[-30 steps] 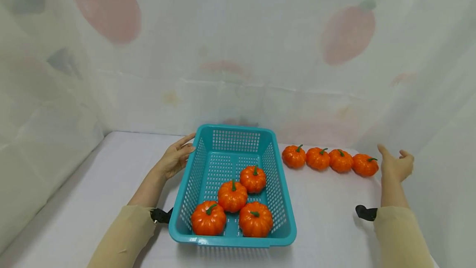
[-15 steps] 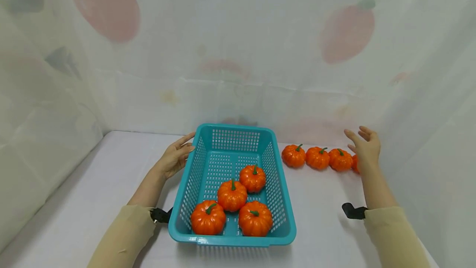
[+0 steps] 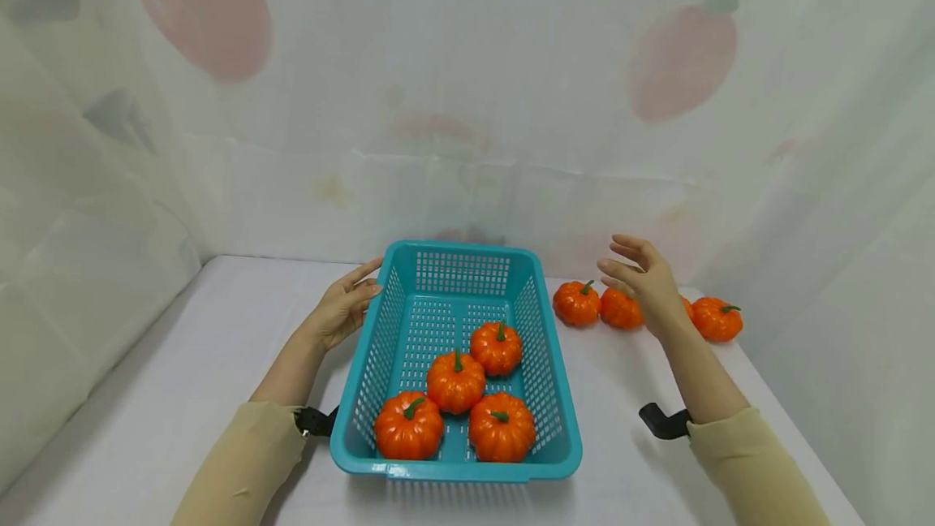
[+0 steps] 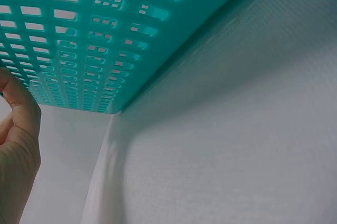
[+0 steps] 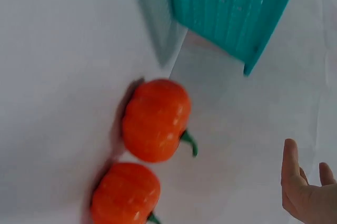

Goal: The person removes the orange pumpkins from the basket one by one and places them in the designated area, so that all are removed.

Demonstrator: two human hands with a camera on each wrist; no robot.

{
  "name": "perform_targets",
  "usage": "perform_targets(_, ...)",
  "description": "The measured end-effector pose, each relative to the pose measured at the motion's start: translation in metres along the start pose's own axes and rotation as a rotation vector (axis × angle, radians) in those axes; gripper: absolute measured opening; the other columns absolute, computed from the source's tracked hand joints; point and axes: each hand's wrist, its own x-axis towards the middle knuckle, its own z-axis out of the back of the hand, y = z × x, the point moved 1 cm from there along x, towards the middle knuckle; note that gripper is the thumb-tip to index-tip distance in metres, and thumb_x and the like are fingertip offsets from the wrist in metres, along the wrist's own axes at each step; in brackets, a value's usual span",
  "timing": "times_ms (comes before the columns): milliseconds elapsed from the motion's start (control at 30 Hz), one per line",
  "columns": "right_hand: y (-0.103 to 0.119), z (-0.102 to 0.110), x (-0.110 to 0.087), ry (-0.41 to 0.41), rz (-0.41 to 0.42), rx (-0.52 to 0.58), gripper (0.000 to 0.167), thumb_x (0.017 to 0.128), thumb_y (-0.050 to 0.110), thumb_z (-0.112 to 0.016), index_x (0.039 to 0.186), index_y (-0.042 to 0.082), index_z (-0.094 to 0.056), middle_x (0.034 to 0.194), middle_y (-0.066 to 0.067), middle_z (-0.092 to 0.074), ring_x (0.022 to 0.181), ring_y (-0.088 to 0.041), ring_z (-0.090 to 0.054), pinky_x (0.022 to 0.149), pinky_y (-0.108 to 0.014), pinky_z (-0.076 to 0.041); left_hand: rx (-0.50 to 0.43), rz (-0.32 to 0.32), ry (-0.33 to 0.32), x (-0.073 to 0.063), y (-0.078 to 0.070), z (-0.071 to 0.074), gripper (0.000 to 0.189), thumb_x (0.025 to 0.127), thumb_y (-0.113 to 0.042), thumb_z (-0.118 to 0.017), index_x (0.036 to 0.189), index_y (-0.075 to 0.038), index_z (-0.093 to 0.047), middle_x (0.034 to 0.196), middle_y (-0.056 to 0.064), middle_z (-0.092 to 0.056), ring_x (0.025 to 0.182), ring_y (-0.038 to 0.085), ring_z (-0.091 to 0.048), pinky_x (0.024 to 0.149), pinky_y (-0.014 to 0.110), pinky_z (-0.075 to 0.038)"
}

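My left hand rests against left side of blue-green basket, fingers relaxed, unclenched. Head view alone looks down into basket: four orange pumpkins inside, gathered toward near end. Left wrist view gives outer lattice and shadow on counter instead. My right hand empty, fingers loose and parted, raised near row of four pumpkins right of basket. From head, it partly covers middle two; right wrist view shows clear space between fingers and two pumpkins in sight.

Your head view evenly, softly lit; your wrist views dimmer (right one slightly blurred); basket shadows counter.
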Motion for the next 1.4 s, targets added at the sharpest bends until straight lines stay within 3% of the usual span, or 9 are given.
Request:
perform_targets(233, 0.0, -0.029, -0.001, 0.184, 0.044, -0.157, 0.063, 0.095, 0.028, -0.066, 0.148, 0.012, -0.038, 0.154, -0.014, -0.039, 0.136, -0.034, -0.049, 0.097, -0.027, -0.057, -0.004, -0.004, 0.008, 0.001, 0.001, 0.001, 0.062, 0.104, -0.001, -0.042, 0.159, -0.01, -0.015, 0.1, -0.002, -0.059, 0.08, 0.006, -0.068, 0.068, 0.02, -0.061)
perform_targets(400, 0.0, -0.047, -0.003, 0.292, 0.058, -0.222, 0.064, 0.091, 0.027, -0.069, 0.147, 0.013, -0.04, 0.155, -0.014, -0.039, 0.138, -0.041, -0.046, 0.106, -0.048, -0.052, 0.0, -0.007, 0.006, 0.001, 0.001, 0.002, 0.063, 0.103, -0.001, -0.043, 0.159, -0.01, -0.015, 0.101, -0.002, -0.059, 0.081, 0.006, -0.068, 0.069, 0.02, -0.061)
perform_targets(500, 0.002, -0.057, -0.006, 0.365, 0.078, -0.22, 0.067, 0.09, 0.024, -0.07, 0.148, 0.01, -0.039, 0.155, -0.018, -0.038, 0.138, -0.045, -0.045, 0.105, -0.053, -0.052, 0.0, -0.01, 0.011, 0.001, 0.001, 0.002, 0.063, 0.103, -0.002, -0.044, 0.159, -0.01, -0.015, 0.101, -0.002, -0.059, 0.081, 0.006, -0.068, 0.069, 0.02, -0.06)
perform_targets(800, 0.003, -0.088, -0.009, 0.481, 0.053, -0.301, 0.069, 0.086, 0.032, -0.076, 0.145, 0.019, -0.043, 0.154, -0.008, -0.041, 0.137, -0.039, -0.047, 0.104, -0.056, -0.051, -0.025, -0.019, 0.04, 0.0, 0.001, 0.001, 0.062, 0.104, -0.001, -0.041, 0.159, -0.01, -0.013, 0.103, -0.001, -0.06, 0.08, 0.007, -0.069, 0.069, 0.019, -0.06)
perform_targets(1400, -0.018, -0.133, 0.002, 0.616, -0.001, -0.319, 0.065, 0.086, 0.022, -0.074, 0.144, 0.016, -0.046, 0.153, -0.011, -0.044, 0.139, -0.044, -0.042, 0.105, -0.058, -0.049, -0.03, -0.004, 0.027, 0.0, 0.001, 0.0, 0.063, 0.104, -0.001, -0.042, 0.159, -0.008, -0.013, 0.102, 0.0, -0.058, 0.08, 0.007, -0.068, 0.069, 0.019, -0.06)
